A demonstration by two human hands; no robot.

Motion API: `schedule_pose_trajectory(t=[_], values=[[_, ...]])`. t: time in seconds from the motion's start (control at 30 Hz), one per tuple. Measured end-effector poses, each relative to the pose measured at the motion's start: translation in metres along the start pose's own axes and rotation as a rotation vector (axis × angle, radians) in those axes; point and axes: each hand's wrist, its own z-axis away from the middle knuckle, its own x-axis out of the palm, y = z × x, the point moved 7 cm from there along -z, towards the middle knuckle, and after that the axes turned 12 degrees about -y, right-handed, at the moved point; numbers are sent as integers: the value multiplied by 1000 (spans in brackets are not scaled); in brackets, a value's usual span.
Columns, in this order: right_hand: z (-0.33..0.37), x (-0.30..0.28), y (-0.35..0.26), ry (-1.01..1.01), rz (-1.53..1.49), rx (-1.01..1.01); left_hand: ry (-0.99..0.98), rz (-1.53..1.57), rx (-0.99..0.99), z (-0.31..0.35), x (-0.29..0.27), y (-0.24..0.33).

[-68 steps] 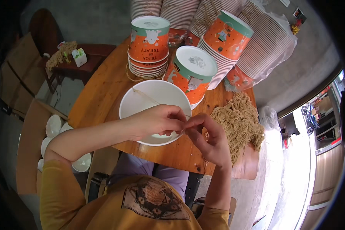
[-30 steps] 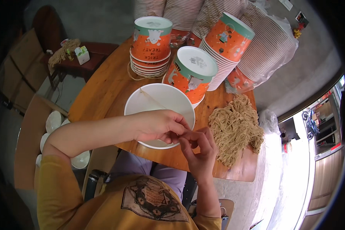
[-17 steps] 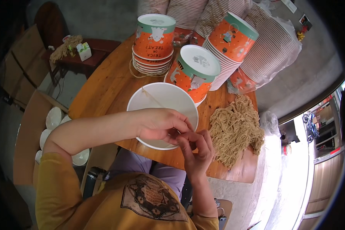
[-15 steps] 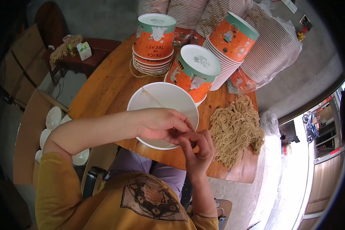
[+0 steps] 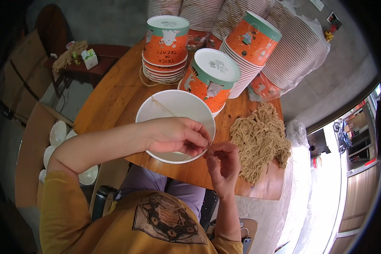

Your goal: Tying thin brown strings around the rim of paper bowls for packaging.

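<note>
A white paper bucket (image 5: 178,101) stands mouth up at the table's near side. A thin tan strand of twine (image 5: 163,106) runs from its far left rim down into it. My left hand (image 5: 173,134) reaches across the bucket's mouth, its fingertips pinched at the right rim. Just right of that rim, my right hand (image 5: 224,167) pinches close to the left fingertips. A fine bit of the twine shows between the two hands; the rest is hidden by the fingers. A heap of tan twine (image 5: 260,142) lies right of my right hand.
Upside-down orange and green buckets stand behind: a left stack (image 5: 167,46), a middle one (image 5: 213,76) and a tall right stack (image 5: 254,40). Plastic-wrapped stacks (image 5: 290,46) line the back. A cardboard box (image 5: 27,161) with white buckets sits left of the table (image 5: 110,106).
Both hands have shifted slightly right relative to the bucket, with fingertips at its right rim. My right fingers have opened out somewhat from the left hand. The view has shifted a little.
</note>
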Motion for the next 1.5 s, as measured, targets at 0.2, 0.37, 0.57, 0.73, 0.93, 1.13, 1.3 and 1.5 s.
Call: schedule_pose_trajectory(t=[0.2,0.37,0.57,0.73,0.93,1.13,1.3,1.5], values=[[-3,3,-21,-19,478,-104,-19,-74,-19,2,2,-2],[0,-7,-18,15,445,-61,-28,-98,-26,2,4,-3],[-3,-2,-35,-124,687,-216,-25,-109,-27,1,5,-4],[1,-3,-25,-94,733,-131,-15,-108,-18,0,5,-4],[-5,-8,-33,-182,709,-274,-26,-141,-46,-1,6,-4],[-11,-7,-40,-302,938,-266,-26,-157,-49,-1,6,-4],[-10,-6,-42,-240,965,-256,-44,-171,-57,-2,10,-3],[-8,-7,-39,-197,910,-257,-37,-192,-51,-3,7,-5]])
